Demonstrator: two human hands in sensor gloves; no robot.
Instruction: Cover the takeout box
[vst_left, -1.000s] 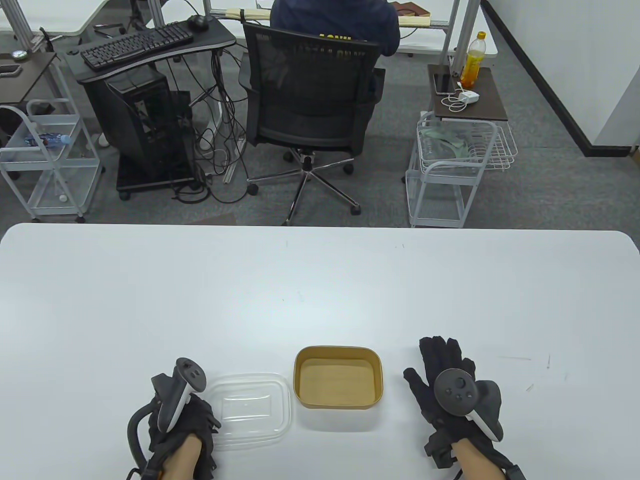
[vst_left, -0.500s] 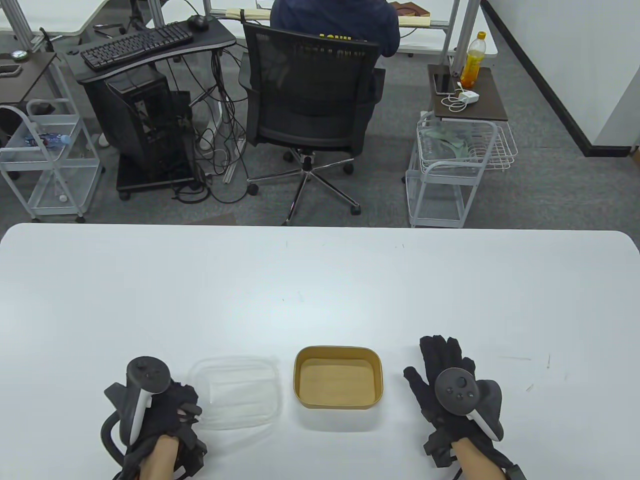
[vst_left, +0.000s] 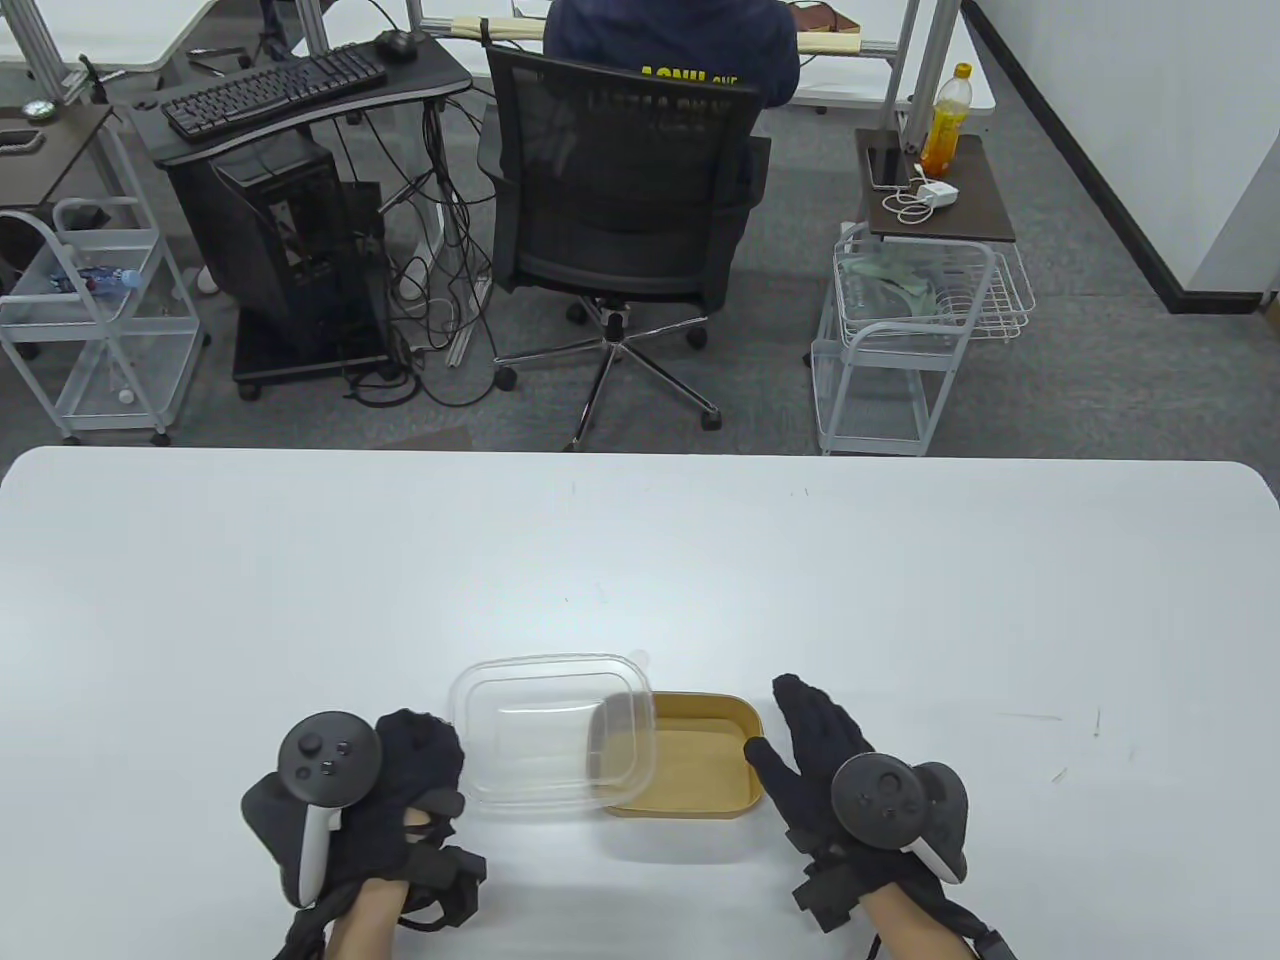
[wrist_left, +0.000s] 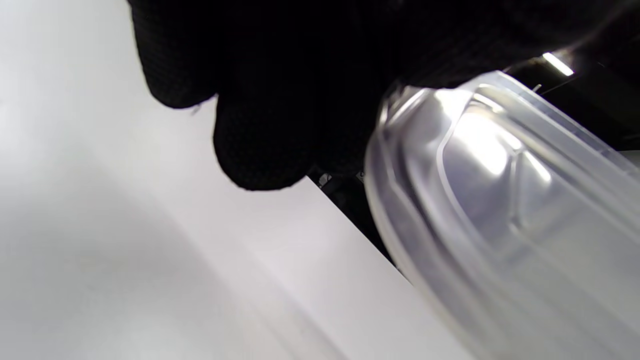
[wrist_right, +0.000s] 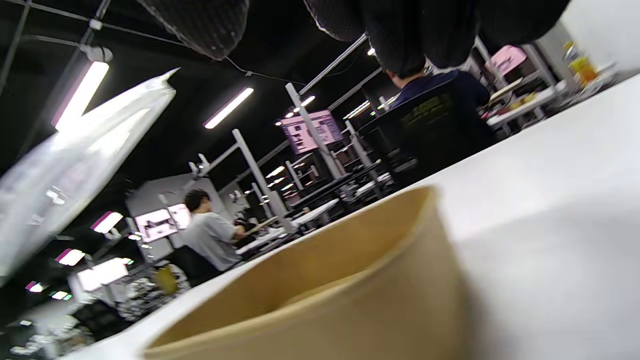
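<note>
Since the earlier frames, the clear plastic lid (vst_left: 548, 730) has left its spot flat on the white table (vst_left: 640, 560) to the left of the brown paper takeout box (vst_left: 700, 765). It is now lifted and carried to the right, so its right end overlaps the box's left part. The left hand (vst_left: 395, 790) has travelled with it. The right hand (vst_left: 830, 760) has slid in from well right of the box to just beside its right wall.

The left hand grips the lid at its near-left corner, gloved fingers (wrist_left: 260, 150) curled against the rim in the left wrist view. The lid (wrist_left: 500, 210) fills the right of that view, raised above the table.

The right hand's fingers are extended and relaxed, holding nothing; its thumb reaches to the box's right rim, though whether it touches is unclear. In the right wrist view the box (wrist_right: 350, 300) sits close below the fingertips (wrist_right: 400, 45), with the lid (wrist_right: 75, 170) tilted at the left.
</note>
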